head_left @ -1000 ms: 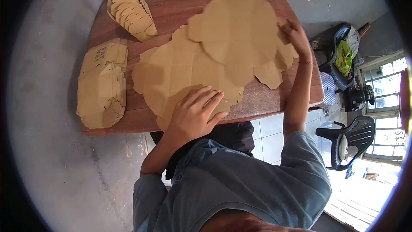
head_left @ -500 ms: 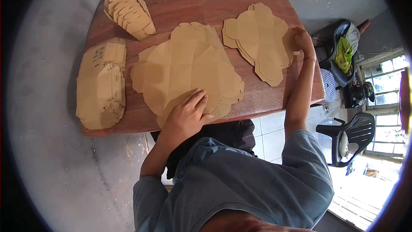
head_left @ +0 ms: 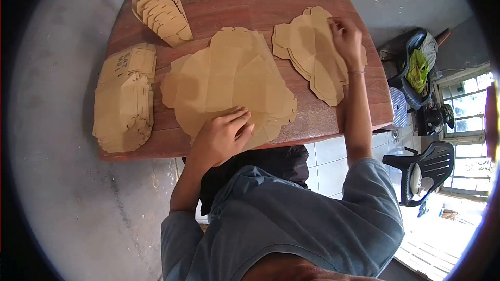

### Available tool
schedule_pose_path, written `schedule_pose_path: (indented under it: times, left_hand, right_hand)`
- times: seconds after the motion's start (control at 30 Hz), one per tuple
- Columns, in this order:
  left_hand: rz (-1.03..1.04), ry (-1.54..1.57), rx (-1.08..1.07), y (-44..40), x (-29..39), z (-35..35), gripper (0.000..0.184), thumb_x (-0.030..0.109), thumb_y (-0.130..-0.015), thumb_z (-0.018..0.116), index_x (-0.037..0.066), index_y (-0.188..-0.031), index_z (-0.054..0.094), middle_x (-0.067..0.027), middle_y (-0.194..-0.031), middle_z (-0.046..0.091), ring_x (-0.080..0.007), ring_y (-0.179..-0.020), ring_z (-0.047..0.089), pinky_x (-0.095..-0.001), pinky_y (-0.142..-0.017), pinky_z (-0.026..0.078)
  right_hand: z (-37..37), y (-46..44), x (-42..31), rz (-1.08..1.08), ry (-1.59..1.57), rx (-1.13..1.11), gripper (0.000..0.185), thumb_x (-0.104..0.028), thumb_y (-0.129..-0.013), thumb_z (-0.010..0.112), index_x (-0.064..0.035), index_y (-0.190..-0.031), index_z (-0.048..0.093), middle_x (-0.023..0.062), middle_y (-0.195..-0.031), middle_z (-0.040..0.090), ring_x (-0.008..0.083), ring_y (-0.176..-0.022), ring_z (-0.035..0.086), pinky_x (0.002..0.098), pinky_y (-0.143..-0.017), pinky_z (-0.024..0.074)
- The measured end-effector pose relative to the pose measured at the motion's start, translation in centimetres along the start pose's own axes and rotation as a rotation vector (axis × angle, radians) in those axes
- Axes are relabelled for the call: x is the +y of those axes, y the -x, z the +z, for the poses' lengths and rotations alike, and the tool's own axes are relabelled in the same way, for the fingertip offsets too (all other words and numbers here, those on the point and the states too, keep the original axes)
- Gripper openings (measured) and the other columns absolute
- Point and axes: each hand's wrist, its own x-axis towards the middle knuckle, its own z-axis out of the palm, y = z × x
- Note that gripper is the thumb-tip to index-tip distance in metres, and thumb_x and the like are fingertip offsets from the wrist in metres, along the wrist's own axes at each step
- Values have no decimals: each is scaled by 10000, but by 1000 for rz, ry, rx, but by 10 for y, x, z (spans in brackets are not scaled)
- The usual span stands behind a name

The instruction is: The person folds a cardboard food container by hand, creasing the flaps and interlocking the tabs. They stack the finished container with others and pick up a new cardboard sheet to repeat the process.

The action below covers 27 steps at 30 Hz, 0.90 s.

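Observation:
My left hand (head_left: 223, 134) lies on the near edge of a wide stack of flat, creased cardboard box blanks (head_left: 221, 80) in the middle of the table, its fingers stretched out. Over the right side of a smaller stack of cardboard blanks (head_left: 307, 41) is my right hand (head_left: 348, 44), fingers loosely bent and apart. I see nothing held in it; whether its fingertips touch the cardboard I cannot tell.
A pile of folded cardboard boxes (head_left: 122, 99) with printed lettering sits at the table's left edge. Behind it, an upright box (head_left: 164, 13) contains several nested cardboard pieces. Right of the wooden table (head_left: 250, 0) are dark chairs (head_left: 429, 169) and a patterned stool (head_left: 398, 106).
My right hand has moved left from the right edge of the smaller stack to above its surface. The left hand has shifted only slightly on the middle stack.

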Motion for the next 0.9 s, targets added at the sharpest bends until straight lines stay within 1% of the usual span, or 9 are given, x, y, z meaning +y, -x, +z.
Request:
schedule_pose_path:
  times: [0.1,0.23,0.3,0.4,0.6,0.67,0.73,0.8,0.9]
  left_hand:
    - [60,-57,128,-1,-3,6,326,191,-929,644,-73,-1116,683,-222,-1090,712,-312,-1059,694,-380,-905,564]
    - [119,-254,292,0,-2,10,252,172,-937,634,-40,-1053,704,-178,-965,744,-269,-902,740,-352,-776,601]
    - [104,-302,335,-1,1,10,233,171,-939,633,-26,-1037,708,-162,-941,749,-250,-875,746,-348,-755,604]
    - [150,-381,485,-6,6,16,228,184,-940,640,-8,-1045,706,-127,-925,754,-220,-874,746,-330,-765,598]
    - [245,-308,408,-25,27,24,258,175,-901,701,9,-1098,714,-129,-1053,744,-276,-1048,707,-397,-931,540]
    - [250,-189,322,-26,34,20,344,236,-891,718,21,-1158,696,-129,-1142,722,-298,-1146,660,-440,-1000,494]
    - [255,-179,311,-28,34,15,373,250,-890,719,23,-1184,684,-131,-1166,712,-304,-1154,654,-442,-1005,490]
    - [260,-169,302,-31,32,8,403,263,-888,720,25,-1210,673,-132,-1190,703,-309,-1161,647,-445,-1009,487]
    - [276,-195,298,-41,33,-4,404,268,-893,714,26,-1214,668,-133,-1197,700,-311,-1144,652,-435,-1009,488]
  right_hand:
    - [9,12,-51,17,-152,-290,233,-255,-908,714,-23,-927,727,116,-710,687,178,-598,652,316,-583,515]
    - [13,22,-97,14,-124,-648,262,-270,-907,728,-7,-906,726,101,-659,666,154,-606,656,302,-579,512]
    - [20,28,-108,411,-445,-1043,272,-265,-914,730,2,-863,718,61,-634,645,133,-592,636,283,-543,489]
    - [19,31,-125,451,-415,-1209,273,-268,-926,719,-5,-855,700,24,-647,640,98,-551,580,270,-516,464]
    - [17,23,-94,481,-706,-843,156,-197,-915,724,-45,-927,688,-52,-737,613,36,-620,537,183,-557,400]
    - [0,11,-83,473,-650,-781,161,-186,-914,686,-32,-960,698,-59,-722,573,30,-640,488,228,-555,367]
    - [-18,0,-56,537,-612,-491,191,-140,-906,643,-9,-1025,715,-42,-760,597,51,-646,505,232,-572,392]
    - [-40,-10,-18,476,-484,-375,257,-104,-913,603,28,-1111,700,34,-914,702,84,-757,623,226,-687,491]
    - [-71,-13,37,614,-408,-305,300,-115,-891,617,43,-1132,699,62,-960,719,136,-812,668,265,-737,526]
